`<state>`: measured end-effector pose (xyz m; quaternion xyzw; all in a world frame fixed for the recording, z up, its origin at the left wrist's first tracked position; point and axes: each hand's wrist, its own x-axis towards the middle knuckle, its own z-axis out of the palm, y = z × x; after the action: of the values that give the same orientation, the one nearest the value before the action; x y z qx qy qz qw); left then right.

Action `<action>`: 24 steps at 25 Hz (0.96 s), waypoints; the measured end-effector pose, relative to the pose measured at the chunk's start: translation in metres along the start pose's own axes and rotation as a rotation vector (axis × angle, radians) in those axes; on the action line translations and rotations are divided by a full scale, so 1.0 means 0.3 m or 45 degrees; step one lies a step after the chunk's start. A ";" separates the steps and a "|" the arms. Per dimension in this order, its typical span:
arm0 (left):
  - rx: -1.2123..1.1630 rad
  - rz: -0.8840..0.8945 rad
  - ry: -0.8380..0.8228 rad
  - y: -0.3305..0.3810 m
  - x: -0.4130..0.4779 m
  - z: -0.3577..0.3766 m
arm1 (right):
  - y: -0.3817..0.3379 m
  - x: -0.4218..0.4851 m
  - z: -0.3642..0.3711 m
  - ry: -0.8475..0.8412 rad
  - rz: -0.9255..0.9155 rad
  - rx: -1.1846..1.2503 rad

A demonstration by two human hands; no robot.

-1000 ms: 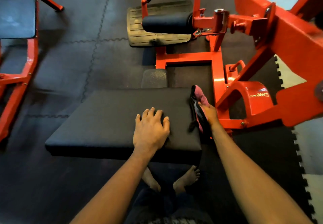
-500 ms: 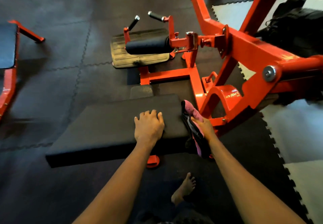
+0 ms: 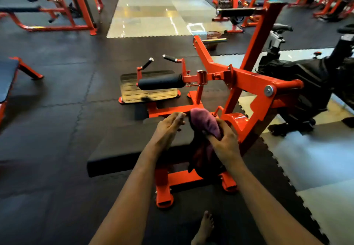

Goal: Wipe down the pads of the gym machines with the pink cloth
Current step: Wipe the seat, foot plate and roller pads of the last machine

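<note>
The pink cloth (image 3: 206, 123) is bunched up above the right end of the black seat pad (image 3: 122, 147) of the red machine. My right hand (image 3: 225, 143) grips the cloth, and its dark lower part hangs down past the pad's edge. My left hand (image 3: 167, 130) hovers just left of the cloth with its fingers straight, their tips close to the fabric; whether they touch it I cannot tell. A black roller pad (image 3: 160, 84) sits farther ahead on the same machine.
The red frame (image 3: 247, 84) rises to the right of my hands, with a footplate (image 3: 147, 91) beyond the roller. A black exercise bike (image 3: 306, 84) stands at right. Another black bench pad (image 3: 6, 78) is at far left. My bare foot (image 3: 204, 229) is below.
My left hand lifted off the seat pad and moved toward the cloth. My right hand raised the cloth from the pad's right edge. The view tilted up, showing more of the gym.
</note>
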<state>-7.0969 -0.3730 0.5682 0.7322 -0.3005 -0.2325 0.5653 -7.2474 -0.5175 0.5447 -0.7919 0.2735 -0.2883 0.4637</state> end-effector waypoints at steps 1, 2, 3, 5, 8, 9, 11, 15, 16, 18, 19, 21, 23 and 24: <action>0.026 0.021 -0.084 0.033 -0.037 -0.049 | -0.055 -0.025 0.059 -0.048 -0.107 0.006; 0.081 0.051 -0.107 0.054 -0.069 -0.102 | -0.103 -0.049 0.124 -0.098 -0.177 0.030; 0.152 0.074 -0.073 0.072 -0.101 -0.164 | -0.138 -0.068 0.191 -0.154 -0.205 0.062; 0.327 0.109 0.050 0.087 -0.154 -0.288 | -0.174 -0.091 0.282 -0.252 -0.146 0.120; 0.437 0.147 0.098 0.080 -0.245 -0.509 | -0.208 -0.060 0.387 -0.429 0.123 0.375; 0.441 0.150 0.113 0.079 -0.274 -0.577 | -0.231 -0.038 0.417 -0.544 0.145 0.423; 0.449 0.150 0.208 0.065 -0.321 -0.700 | -0.281 0.008 0.496 -0.783 0.021 0.368; 0.641 0.057 0.539 0.009 -0.424 -0.945 | -0.417 0.025 0.663 -1.119 -0.134 0.222; 0.695 0.004 0.615 -0.016 -0.448 -1.003 | -0.449 0.022 0.707 -1.167 -0.156 0.212; 0.796 -0.135 0.895 -0.084 -0.471 -1.064 | -0.497 0.011 0.812 -1.175 -0.206 0.150; 0.813 -0.194 1.101 -0.136 -0.463 -1.061 | -0.506 0.002 0.877 -1.147 -0.205 0.117; 0.730 -0.252 1.272 -0.245 -0.437 -0.975 | -0.485 -0.007 0.996 -1.061 -0.067 0.068; 0.533 -0.322 0.846 -0.371 -0.420 -0.842 | -0.416 0.005 1.090 -1.067 0.095 -0.019; 0.418 -0.380 0.560 -0.438 -0.422 -0.778 | -0.378 0.013 1.111 -1.099 0.141 -0.085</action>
<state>-7.0048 -0.0998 0.5003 0.8824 -0.0936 -0.0972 0.4508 -6.9892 -0.2805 0.5120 -0.8385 0.1060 0.1036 0.5243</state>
